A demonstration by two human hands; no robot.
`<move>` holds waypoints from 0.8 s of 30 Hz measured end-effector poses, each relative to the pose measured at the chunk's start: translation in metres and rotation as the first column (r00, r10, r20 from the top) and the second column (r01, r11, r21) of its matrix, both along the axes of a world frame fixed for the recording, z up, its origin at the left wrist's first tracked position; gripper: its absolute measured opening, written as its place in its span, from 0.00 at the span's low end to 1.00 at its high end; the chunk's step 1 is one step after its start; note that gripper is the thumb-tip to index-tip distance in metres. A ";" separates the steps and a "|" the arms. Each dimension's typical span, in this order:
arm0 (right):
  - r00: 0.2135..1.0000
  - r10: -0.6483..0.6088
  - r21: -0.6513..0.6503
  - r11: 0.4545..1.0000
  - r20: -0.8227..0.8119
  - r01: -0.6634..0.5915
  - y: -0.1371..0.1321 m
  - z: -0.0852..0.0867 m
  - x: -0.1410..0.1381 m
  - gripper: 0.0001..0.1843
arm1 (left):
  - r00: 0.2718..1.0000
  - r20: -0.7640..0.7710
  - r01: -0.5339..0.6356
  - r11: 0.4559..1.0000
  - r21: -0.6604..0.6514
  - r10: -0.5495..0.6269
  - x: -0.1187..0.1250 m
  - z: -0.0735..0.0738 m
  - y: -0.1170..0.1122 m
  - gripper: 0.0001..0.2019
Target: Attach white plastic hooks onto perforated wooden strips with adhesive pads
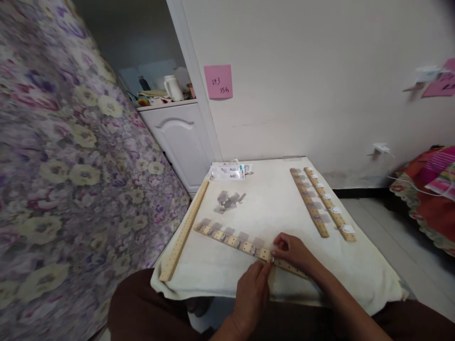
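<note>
Left hand pinches metal clip; right hand grips near wooden strip. Strip likely light, stiff; hold its edges.

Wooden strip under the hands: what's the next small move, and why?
Probably press home the small metal piece that the left hand and right hand pinch on the wooden strip. Metal pieces already line the strip's left part; the part past the hands looks bare.

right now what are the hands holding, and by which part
Both the left hand and right hand are on the wooden strip, toward its right end, fingertips meeting at a metal clip. Whether they grip or only press cannot be told.
</note>
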State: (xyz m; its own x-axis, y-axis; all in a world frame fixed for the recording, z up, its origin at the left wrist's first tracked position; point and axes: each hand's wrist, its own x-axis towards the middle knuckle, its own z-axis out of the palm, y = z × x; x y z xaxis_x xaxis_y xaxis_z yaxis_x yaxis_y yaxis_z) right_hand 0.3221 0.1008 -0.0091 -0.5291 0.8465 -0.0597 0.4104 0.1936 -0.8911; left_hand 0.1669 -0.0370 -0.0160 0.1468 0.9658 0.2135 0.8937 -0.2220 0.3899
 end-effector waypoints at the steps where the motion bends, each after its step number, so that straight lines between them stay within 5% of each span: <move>1: 1.000 -0.005 -0.004 1.000 0.004 0.005 0.000 -0.001 0.000 0.12 | 1.000 -0.001 0.001 1.000 0.005 -0.001 0.000 0.000 0.000 0.29; 14: 0.995 -0.019 -0.150 0.989 -0.098 0.005 0.004 -0.008 -0.004 0.15 | 1.000 -0.012 0.025 0.998 0.054 -0.025 -0.004 -0.006 0.003 0.28; 24: 0.993 -0.016 -0.123 0.992 -0.116 0.002 0.004 -0.010 -0.001 0.13 | 0.999 0.044 -0.008 1.000 0.007 0.007 -0.003 -0.004 0.001 0.31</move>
